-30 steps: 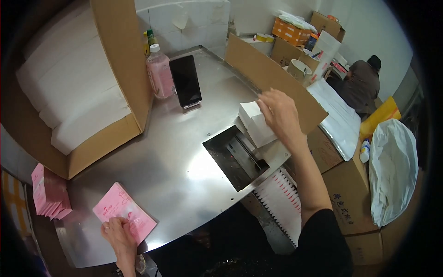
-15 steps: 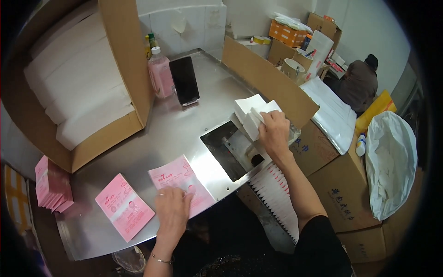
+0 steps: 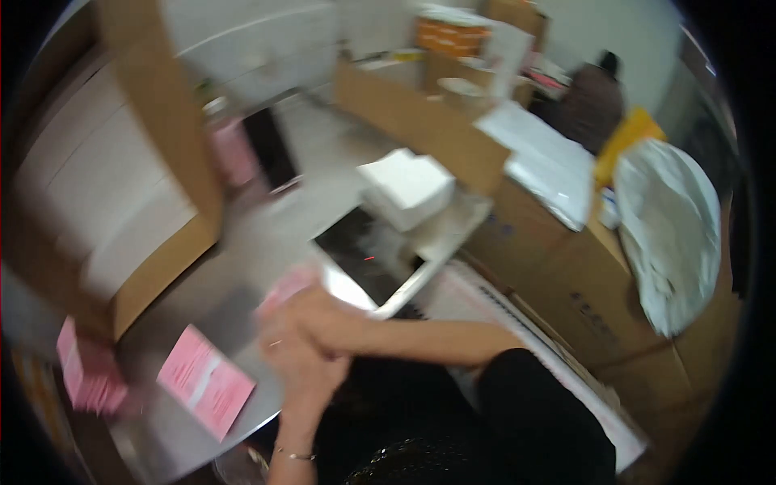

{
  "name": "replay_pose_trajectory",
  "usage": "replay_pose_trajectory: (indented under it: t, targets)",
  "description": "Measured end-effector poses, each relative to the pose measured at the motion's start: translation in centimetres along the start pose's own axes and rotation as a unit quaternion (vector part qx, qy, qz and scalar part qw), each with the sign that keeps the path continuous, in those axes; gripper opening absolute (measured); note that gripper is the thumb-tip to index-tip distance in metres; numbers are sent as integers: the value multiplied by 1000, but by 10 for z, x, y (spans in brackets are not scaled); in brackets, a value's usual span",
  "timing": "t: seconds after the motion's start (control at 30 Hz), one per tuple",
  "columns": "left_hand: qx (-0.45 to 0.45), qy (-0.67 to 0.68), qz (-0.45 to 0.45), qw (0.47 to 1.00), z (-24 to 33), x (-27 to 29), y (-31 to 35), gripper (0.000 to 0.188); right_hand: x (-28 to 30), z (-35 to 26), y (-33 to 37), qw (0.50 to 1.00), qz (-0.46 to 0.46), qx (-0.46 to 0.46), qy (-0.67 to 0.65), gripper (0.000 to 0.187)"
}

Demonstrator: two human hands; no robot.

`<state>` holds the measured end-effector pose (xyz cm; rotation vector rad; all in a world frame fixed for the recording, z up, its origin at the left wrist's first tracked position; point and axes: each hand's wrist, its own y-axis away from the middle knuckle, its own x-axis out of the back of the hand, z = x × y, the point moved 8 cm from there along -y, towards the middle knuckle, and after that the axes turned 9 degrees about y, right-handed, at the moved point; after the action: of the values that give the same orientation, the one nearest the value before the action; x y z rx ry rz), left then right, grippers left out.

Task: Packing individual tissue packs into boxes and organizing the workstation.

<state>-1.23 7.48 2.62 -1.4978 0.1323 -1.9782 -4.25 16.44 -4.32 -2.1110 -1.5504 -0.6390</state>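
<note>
My left hand and my right hand meet over a pink printed paper packet at the front of the metal table. Both are blurred, and their fingers are smeared or hidden. Only the packet's far end shows past them. Left of my hands, a flat pink packet with a pale band lies by itself. A block of white folded paper napkins rests behind the rectangular opening in the tabletop, with no hand on it.
A stack of pink packets stands at the left edge, below an open carton of white paper stacks. A phone leans by a pink bottle. Cartons and a white bag line the right; a person sits beyond.
My right hand has left the white napkins and swung left and nearer, onto my left hand and the pink packet. The whole view has shifted, and things sit further left in it.
</note>
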Motion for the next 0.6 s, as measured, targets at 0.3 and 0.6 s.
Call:
replay_pose_trajectory:
  t: [0.3,0.6]
  targets:
    - [45,-48,-73,995,-42,0,10,58,187,-56,68,672,429,-3,604,21]
    - [-33,-35,-35,998,-22,21,-7,64,237,18,60,713,397,-85,572,18]
